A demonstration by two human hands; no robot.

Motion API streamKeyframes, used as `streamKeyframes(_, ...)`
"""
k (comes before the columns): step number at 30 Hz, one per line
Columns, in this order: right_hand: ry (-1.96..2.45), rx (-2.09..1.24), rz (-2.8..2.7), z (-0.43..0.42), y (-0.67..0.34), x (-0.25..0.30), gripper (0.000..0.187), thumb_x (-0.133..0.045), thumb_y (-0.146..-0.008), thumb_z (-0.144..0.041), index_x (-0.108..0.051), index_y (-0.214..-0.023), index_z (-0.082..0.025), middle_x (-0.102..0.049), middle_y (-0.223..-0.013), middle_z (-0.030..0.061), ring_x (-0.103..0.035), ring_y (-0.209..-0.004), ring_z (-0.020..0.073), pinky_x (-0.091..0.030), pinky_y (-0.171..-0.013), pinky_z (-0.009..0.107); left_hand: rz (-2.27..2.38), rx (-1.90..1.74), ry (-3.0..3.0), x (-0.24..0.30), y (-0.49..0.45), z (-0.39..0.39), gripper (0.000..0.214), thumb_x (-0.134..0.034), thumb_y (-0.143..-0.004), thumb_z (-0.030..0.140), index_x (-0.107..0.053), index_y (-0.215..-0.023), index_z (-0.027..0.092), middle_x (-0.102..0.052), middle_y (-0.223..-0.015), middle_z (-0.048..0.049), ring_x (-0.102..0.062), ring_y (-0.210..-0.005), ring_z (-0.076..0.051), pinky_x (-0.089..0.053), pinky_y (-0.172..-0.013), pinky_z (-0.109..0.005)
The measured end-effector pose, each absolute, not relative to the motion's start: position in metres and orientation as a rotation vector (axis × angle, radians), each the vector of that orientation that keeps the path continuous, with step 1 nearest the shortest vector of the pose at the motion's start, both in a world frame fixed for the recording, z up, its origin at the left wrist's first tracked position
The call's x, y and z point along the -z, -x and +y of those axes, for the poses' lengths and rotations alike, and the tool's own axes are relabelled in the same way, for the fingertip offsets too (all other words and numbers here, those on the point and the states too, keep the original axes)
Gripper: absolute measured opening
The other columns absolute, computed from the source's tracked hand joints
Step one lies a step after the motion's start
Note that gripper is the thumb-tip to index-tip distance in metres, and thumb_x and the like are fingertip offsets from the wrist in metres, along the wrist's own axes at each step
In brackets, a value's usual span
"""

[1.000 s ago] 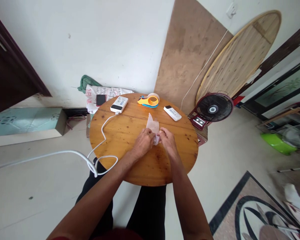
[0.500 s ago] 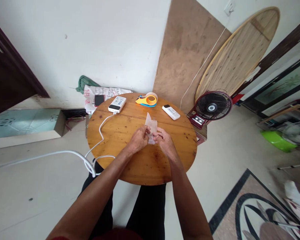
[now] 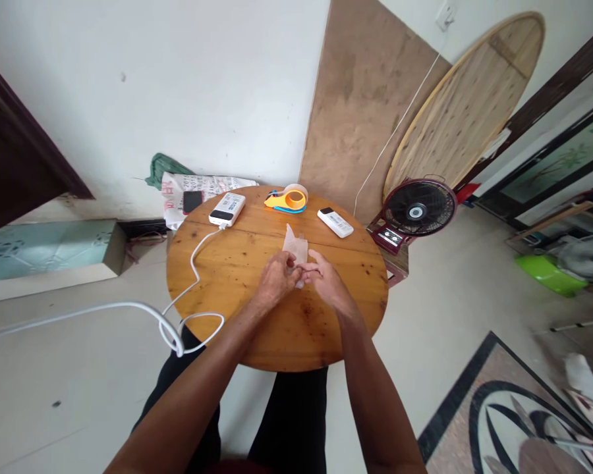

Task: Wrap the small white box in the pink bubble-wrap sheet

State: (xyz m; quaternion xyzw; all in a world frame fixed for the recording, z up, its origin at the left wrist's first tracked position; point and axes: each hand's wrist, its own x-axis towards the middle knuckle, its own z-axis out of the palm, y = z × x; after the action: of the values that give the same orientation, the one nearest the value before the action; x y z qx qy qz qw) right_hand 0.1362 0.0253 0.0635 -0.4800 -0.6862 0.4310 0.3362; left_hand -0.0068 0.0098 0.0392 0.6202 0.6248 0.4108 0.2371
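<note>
A small piece of whitish, see-through wrap (image 3: pixel 295 247), perhaps bubble wrap, lies near the middle of the round wooden table (image 3: pixel 217 270). My left hand (image 3: pixel 277 278) has its fingers curled and pinched on the wrap's left and lower part. From the other side my right hand (image 3: pixel 329 282) meets it, fingers bent together at the lower right edge, fingertips touching those of the left. Whatever may lie under the fingers is hidden. Beyond the wrap sit a yellow and blue tape dispenser (image 3: pixel 286 200) and a white power bank (image 3: pixel 335 222) with a dark end.
Another white power bank (image 3: pixel 227 209) stands at the table's far left, with a white cable (image 3: pixel 194 260) running over the left edge. Behind the table are a dark phone (image 3: pixel 192 201) on a printed sack (image 3: pixel 172 207), a leaning board (image 3: pixel 360 99) and a fan (image 3: pixel 416 210).
My hands have drawn closer together over the lower part of the wrap, fingertips now touching. The view has shifted slightly.
</note>
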Motion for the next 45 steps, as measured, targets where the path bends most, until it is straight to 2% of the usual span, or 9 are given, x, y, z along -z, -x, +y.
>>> streamKeyframes(6,1.242,-1.285,-1.770,0.035,-0.144,-0.066,0.058,-0.043,-0.078,-0.012,-0.044,-0.136,-0.018,-0.071,-0.109,0.0100,-0.069,-0.082,0.0154,-0.055,-0.077,0.031,1.736,-1.126,-1.820,-0.030,0.006,0.011,0.019,-0.058,-0.074,0.016,-0.059,-0.093,0.019,-0.065,-0.091,-0.0054,-0.058,-0.088,-0.020,-0.049,-0.080,-0.035)
streamKeyframes(10,1.210,-0.965,-1.926,0.051,-0.154,-0.068,0.042,-0.045,-0.082,-0.017,-0.058,-0.122,-0.018,-0.071,-0.103,0.0068,-0.066,-0.087,0.0161,-0.051,-0.086,0.034,1.763,-1.078,-2.005,-0.029,0.008,0.011,0.025,-0.055,-0.072,0.014,-0.060,-0.096,0.019,-0.064,-0.092,-0.0060,-0.055,-0.094,-0.023,-0.045,-0.088,-0.040)
streamKeyframes(15,1.009,-0.525,-2.437,0.079,-0.147,-0.076,0.041,-0.044,-0.079,-0.008,-0.069,-0.108,-0.023,-0.055,-0.133,0.0043,-0.048,-0.125,0.0195,-0.038,-0.106,0.037,1.648,-1.133,-2.058,-0.024,0.012,0.016,0.030,-0.054,-0.069,0.011,-0.059,-0.098,0.019,-0.063,-0.090,-0.0052,-0.055,-0.090,-0.021,-0.046,-0.086,-0.036)
streamKeyframes(19,1.015,-0.331,-2.708,0.097,-0.131,-0.081,0.024,-0.052,-0.079,-0.013,-0.071,-0.089,-0.022,-0.043,-0.145,0.0017,-0.034,-0.136,0.0252,-0.032,-0.109,0.044,1.594,-1.210,-2.040,-0.018,0.011,0.018,0.029,-0.052,-0.069,0.009,-0.058,-0.096,0.019,-0.061,-0.092,-0.0053,-0.055,-0.091,-0.021,-0.047,-0.085,-0.035)
streamKeyframes(22,1.033,-0.214,-2.736,0.108,-0.133,-0.082,0.018,-0.052,-0.080,-0.014,-0.069,-0.082,-0.019,-0.035,-0.151,0.0054,-0.029,-0.139,0.0286,-0.029,-0.109,0.049,1.567,-1.232,-2.004,-0.017,0.009,0.015,0.031,-0.050,-0.070,0.008,-0.058,-0.098,0.019,-0.059,-0.097,-0.0056,-0.056,-0.093,-0.020,-0.048,-0.086,-0.033)
streamKeyframes(29,1.060,-0.102,-2.473,0.126,-0.156,-0.066,0.021,-0.048,-0.080,-0.010,-0.066,-0.087,-0.019,-0.035,-0.151,0.0083,-0.037,-0.133,0.0293,-0.032,-0.106,0.048,1.561,-1.203,-1.931,-0.021,0.007,0.013,0.039,-0.048,-0.069,0.006,-0.056,-0.106,0.018,-0.054,-0.120,-0.0090,-0.056,-0.106,-0.020,-0.049,-0.089,-0.032)
streamKeyframes(40,1.082,-0.271,-2.421,0.127,-0.146,-0.038,0.036,-0.045,-0.088,-0.020,-0.062,-0.119,-0.024,-0.037,-0.150,0.0081,-0.038,-0.133,0.0291,-0.029,-0.108,0.052,1.721,-0.978,-1.847,-0.029,0.005,0.008,0.047,-0.049,-0.075,0.013,-0.049,-0.121,0.016,-0.064,-0.089,-0.0048,-0.062,-0.079,-0.017,-0.050,-0.076,-0.031)
streamKeyframes(42,1.090,-0.310,-2.410,0.126,-0.139,-0.032,0.046,-0.047,-0.088,-0.022,-0.052,-0.133,-0.023,-0.037,-0.150,0.0101,-0.036,-0.136,0.0284,-0.029,-0.109,0.051,1.694,-0.999,-1.863,-0.028,0.004,0.008,0.049,-0.049,-0.076,0.012,-0.048,-0.124,0.016,-0.066,-0.094,-0.0062,-0.063,-0.082,-0.018,-0.051,-0.078,-0.031)
streamKeyframes(45,1.125,-0.321,-2.351,0.125,-0.132,-0.023,0.058,-0.050,-0.087,-0.025,-0.039,-0.143,-0.019,-0.037,-0.150,0.0132,-0.034,-0.137,0.0290,-0.028,-0.111,0.050,1.638,-1.047,-1.905,-0.026,0.004,0.008,0.052,-0.047,-0.076,0.010,-0.048,-0.127,0.017,-0.060,-0.123,-0.0121,-0.064,-0.096,-0.019,-0.051,-0.086,-0.033)
